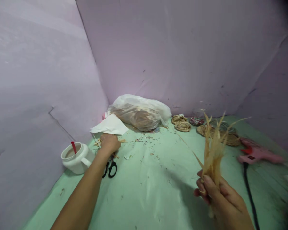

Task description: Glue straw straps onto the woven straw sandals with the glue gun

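Note:
Upright in my right hand [220, 195] is a bundle of dried, straw-coloured husk strips [213, 153], pinched near its lower end by thumb and fingers. Frayed ends fan out at its top, and one thin strand sticks out to the left. My left hand [109, 143] reaches to the far left of the table, at the near edge of a white sheet of paper [112, 124]. Its fingers are mostly hidden, so what they hold I cannot make out. Scraps of husk lie around it. Just below that hand are the black handles of scissors [112, 169].
A white pot [74, 163] holding a red stick [73, 147] stands left of my forearm. At the back lies a plastic bag of brown material [141, 115]. Woven coils [183, 126] and a pink glue gun [260, 155] with a black cord lie right. Small scraps dot the green tabletop [144, 198].

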`<state>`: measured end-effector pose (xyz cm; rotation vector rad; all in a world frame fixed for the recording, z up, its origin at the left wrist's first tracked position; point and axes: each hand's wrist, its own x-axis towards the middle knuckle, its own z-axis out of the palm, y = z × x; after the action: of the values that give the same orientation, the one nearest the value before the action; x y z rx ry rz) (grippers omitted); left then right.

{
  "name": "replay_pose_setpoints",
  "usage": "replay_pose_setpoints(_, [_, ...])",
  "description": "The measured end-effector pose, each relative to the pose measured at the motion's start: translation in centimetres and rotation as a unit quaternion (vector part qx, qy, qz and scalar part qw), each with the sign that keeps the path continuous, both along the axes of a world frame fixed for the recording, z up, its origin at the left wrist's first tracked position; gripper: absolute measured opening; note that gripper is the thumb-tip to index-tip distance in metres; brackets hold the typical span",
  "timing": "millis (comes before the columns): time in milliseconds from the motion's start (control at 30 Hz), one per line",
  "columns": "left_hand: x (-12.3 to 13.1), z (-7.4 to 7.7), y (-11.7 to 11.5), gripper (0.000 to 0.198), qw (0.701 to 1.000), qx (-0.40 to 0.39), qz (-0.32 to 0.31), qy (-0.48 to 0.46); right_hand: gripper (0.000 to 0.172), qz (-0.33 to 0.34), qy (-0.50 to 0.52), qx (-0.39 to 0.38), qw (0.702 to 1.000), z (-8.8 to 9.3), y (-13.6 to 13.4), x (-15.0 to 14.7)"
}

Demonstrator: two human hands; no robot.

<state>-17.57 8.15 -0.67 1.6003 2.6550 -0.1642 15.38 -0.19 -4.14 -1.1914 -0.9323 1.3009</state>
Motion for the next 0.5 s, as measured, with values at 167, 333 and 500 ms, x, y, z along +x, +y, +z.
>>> replay_pose_setpoints(167, [-0.5, -0.1, -0.5, 0.030, 1.000, -0.023, -0.007, 0.016, 0.036, 0.019, -0.006, 0.006, 1.000, 0.3, -0.3, -0.3])
replay_pose_setpoints(333, [0.3, 0.4, -0.6, 0.026, 0.995, 0.077, 0.019, 0.058, 0.038, 0.032, -0.004, 0.020, 0.999, 0.0, -0.2, -0.5])
replay_pose_setpoints(500, [1.4, 5.6, -1.3, 0.031, 0.958, 0.250, 0.070, 0.118, 0.037, 0.047, 0.006, 0.022, 0.999, -0.2, -0.3, -0.5])
